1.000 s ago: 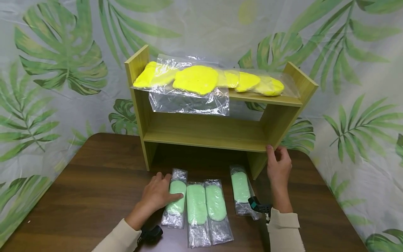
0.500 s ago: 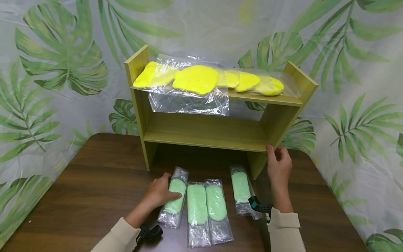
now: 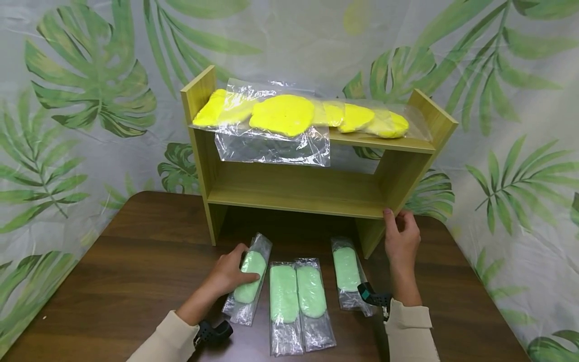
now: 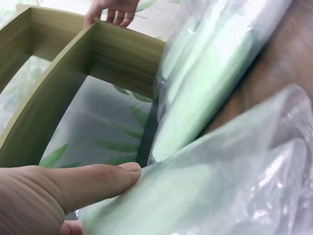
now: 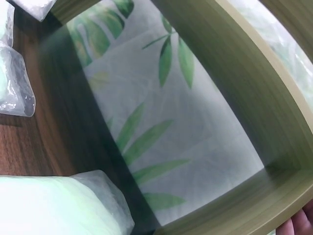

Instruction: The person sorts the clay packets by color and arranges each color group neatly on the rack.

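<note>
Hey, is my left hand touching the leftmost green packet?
Touching. In the left wrist view, your left hand holds the packet by its edge, thumb lying on it.

Leftmost green packet (image 3: 247,292) | more slanted | lower end shifted left

Behind the dark brown wooden counter (image 3: 104,281), I see a pale, lightly creased backdrop (image 3: 307,45) printed with big green leaves (image 3: 99,90), spreading across the back and round both sides. The counter's far corners are rounded; its surface catches a soft sheen.
</note>
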Demonstrator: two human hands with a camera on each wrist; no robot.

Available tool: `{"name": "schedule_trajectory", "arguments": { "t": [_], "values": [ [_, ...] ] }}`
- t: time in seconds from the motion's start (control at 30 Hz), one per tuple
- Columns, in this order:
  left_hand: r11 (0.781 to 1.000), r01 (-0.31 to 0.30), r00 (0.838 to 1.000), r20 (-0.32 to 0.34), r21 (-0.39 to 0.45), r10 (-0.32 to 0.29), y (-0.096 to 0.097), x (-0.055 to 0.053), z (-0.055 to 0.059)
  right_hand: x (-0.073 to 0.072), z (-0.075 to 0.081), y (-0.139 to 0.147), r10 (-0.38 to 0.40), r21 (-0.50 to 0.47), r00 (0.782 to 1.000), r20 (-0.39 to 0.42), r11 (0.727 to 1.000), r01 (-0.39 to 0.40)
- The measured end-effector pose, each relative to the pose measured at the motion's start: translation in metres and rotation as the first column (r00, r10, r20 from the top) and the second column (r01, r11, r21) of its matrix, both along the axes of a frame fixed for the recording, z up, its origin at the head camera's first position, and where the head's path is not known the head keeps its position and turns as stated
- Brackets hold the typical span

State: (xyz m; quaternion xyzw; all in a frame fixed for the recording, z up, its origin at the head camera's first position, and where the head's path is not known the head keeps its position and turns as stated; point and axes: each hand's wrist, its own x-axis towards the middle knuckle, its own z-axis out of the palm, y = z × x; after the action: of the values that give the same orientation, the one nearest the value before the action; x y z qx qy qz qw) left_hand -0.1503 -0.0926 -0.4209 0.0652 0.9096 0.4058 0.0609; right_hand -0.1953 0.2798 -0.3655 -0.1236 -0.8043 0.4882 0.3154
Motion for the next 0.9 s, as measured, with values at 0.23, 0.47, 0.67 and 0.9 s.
{"name": "schedule_trajectory", "arguments": {
  "t": [0.23,0.47,0.67,0.9],
  "values": [
    [0.949,0.075,0.98,0.153,0.305,-0.127,-0.008,-0.002,0.001,-0.001,-0.001,0.0,-0.01,0.018,1.0,-0.014,1.0,0.01],
    [0.841,0.152,0.947,0.168,0.519,-0.274,-0.014,-0.005,0.006,-0.001,-0.001,0.001,-0.013,0.014,1.0,-0.011,1.0,0.013],
    [0.836,0.159,0.947,0.158,0.526,-0.28,-0.017,-0.007,0.008,-0.001,-0.001,0.001,-0.012,0.006,1.0,-0.003,1.0,0.012],
    [0.809,0.204,0.934,0.137,0.552,-0.329,-0.025,-0.007,0.022,-0.002,-0.002,0.001,-0.012,-0.002,1.0,-0.009,1.0,0.012]
  ]
}}
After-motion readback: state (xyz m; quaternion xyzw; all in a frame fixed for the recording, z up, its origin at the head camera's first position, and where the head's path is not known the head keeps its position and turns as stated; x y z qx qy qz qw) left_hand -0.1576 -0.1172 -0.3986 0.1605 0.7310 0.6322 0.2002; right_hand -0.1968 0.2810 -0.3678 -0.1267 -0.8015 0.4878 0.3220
